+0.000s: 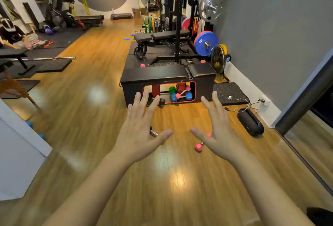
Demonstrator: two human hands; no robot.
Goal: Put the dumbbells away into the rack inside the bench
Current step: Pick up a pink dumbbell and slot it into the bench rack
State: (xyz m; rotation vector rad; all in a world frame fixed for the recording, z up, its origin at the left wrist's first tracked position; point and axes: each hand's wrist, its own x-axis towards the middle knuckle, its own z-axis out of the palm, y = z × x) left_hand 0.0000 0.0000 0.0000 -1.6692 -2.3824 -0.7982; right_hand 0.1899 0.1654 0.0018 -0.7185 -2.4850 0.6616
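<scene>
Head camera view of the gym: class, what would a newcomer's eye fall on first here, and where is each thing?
Two open hands, the left hand and the right hand, spread in the foreground above the wooden floor. Beyond them stands the black bench, its red-rimmed opening holding coloured dumbbells. A pink dumbbell lies on the floor, partly hidden by the right hand.

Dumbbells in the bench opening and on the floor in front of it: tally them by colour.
Pink dumbbells: 2
Black dumbbells: 2
Blue dumbbell: 1
Green dumbbell: 1
Total: 6
Red shapes in the opening: unclear, not counted.
</scene>
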